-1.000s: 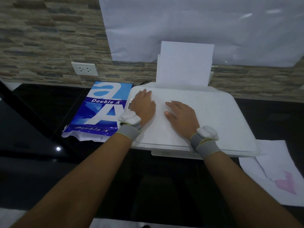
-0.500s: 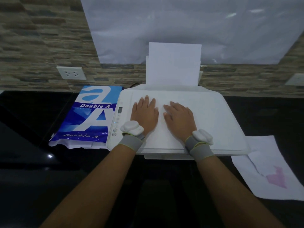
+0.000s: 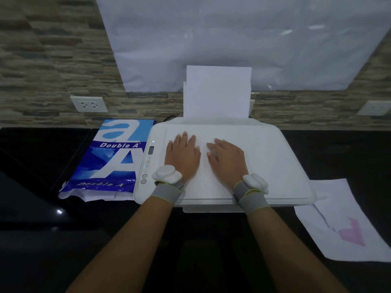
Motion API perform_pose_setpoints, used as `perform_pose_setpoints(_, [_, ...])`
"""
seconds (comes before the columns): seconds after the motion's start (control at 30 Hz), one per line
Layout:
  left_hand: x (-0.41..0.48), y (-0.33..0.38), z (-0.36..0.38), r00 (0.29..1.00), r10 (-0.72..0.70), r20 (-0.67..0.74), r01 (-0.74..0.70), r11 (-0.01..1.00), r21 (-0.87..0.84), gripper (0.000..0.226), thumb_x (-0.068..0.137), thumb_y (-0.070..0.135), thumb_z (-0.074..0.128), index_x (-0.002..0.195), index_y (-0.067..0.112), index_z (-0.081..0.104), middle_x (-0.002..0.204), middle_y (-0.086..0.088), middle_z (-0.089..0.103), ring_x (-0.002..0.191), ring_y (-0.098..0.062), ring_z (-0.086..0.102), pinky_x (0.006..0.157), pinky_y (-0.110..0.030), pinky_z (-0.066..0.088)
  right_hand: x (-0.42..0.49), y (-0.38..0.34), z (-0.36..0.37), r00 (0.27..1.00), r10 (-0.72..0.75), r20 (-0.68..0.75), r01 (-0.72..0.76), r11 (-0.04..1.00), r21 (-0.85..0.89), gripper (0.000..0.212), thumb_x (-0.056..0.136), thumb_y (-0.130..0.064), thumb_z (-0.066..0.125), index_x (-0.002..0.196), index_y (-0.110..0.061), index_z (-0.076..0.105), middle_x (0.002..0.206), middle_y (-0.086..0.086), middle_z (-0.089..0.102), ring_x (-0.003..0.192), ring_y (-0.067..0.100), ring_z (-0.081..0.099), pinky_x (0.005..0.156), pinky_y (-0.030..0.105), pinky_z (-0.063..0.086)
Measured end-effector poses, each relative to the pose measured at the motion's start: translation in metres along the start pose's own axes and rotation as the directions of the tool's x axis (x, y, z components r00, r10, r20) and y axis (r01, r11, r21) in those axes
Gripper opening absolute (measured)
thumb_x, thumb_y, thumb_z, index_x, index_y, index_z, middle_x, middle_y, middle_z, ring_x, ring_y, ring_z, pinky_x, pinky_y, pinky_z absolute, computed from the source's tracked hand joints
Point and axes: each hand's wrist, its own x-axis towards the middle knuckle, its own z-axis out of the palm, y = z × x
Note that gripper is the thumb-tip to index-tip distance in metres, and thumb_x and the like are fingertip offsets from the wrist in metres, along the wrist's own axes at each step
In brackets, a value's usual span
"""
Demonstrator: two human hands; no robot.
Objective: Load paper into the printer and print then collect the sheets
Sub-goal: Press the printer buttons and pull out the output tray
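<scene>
A white printer [image 3: 275, 166] sits on a black counter against a stone wall. A stack of white paper [image 3: 218, 92] stands upright in its rear feed tray. My left hand [image 3: 183, 154] lies flat on the printer lid, palm down, fingers slightly spread. My right hand [image 3: 227, 158] rests flat beside it on the lid, holding nothing. The control strip with a small display and buttons [image 3: 149, 160] runs along the printer's left edge, just left of my left hand. A torn-open blue Double A paper ream [image 3: 110, 159] lies left of the printer.
Printed sheets with a pink patch [image 3: 342, 225] lie on the counter at the right front of the printer. A wall socket [image 3: 88, 104] is at the back left, another [image 3: 374, 108] at the far right. A large white sheet [image 3: 232, 39] covers the wall.
Both hands stay flat on the printer lid. The view has shifted, so the left-edge control strip now shows beside my left hand.
</scene>
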Motion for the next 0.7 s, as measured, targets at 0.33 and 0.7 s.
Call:
perform_pose_setpoints(0.33, [-0.076,0.022,-0.004,0.999,0.019,-0.044,-0.017,0.999,0.044,0.052,0.102,0.033,0.026,0.151,0.015,0.026,0.161,-0.006,0.023,0.149,-0.023,0.021,0.122,-0.039,0.015,-0.051,0.004,-0.011,0.996,-0.086,-0.017,0.087,0.993,0.081,0.035,0.095,-0.026,0.043,0.129,-0.023,0.055,0.146,0.002,0.046,0.136,0.022,0.037,0.108,0.038,0.030])
perform_pose_setpoints(0.7, [-0.158,0.046,-0.026,0.983,-0.068,-0.171,-0.118,0.483,-0.867,0.044,0.096,0.030,0.044,0.064,0.003,0.058,0.062,-0.016,0.062,0.055,-0.016,0.054,0.053,-0.020,0.044,-0.129,0.018,-0.065,0.945,-0.090,0.314,-0.231,0.495,0.837,0.015,0.090,-0.004,0.057,0.098,-0.008,0.068,0.084,0.010,0.071,0.063,0.012,0.069,0.065,0.020,0.056])
